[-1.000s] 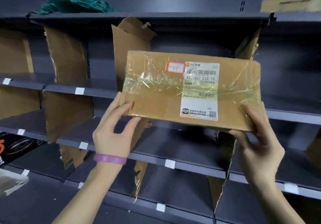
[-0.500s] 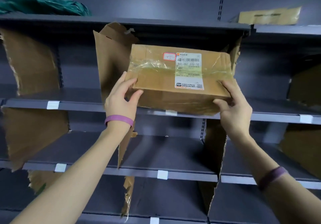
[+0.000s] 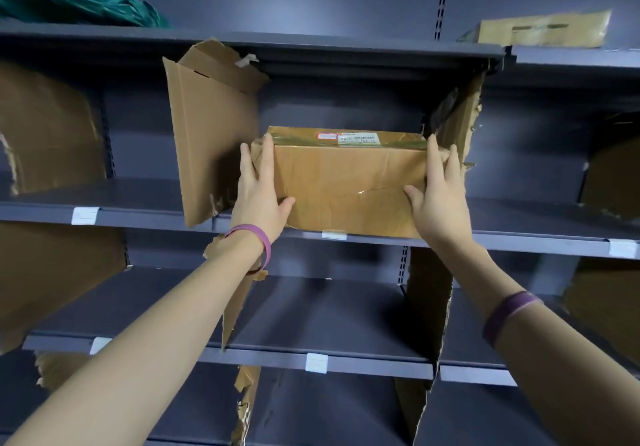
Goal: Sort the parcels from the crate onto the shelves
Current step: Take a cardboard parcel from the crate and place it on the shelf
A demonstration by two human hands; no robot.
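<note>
Since the parcel (image 3: 349, 182) sits with its front edge right at the lip of the shelf (image 3: 519, 242), perhaps a little over it, letting go now might let it tip forward and drop. It lies in the bay between two cardboard dividers, its right end just beside the torn right divider (image 3: 462, 116). A push drifting that way would likely catch the ragged card and crumple it or skew the box. The left divider (image 3: 211, 140) leans and looks loose, so a knock from the wrist could shift it.

Both arms reach up and forward. The left grip (image 3: 259, 192) lies flat on the box's left corner, fingers straight, thumb spread on the front face. The right grip (image 3: 438, 199) mirrors it on the right corner. Neither curls round anything; both simply press.
</note>
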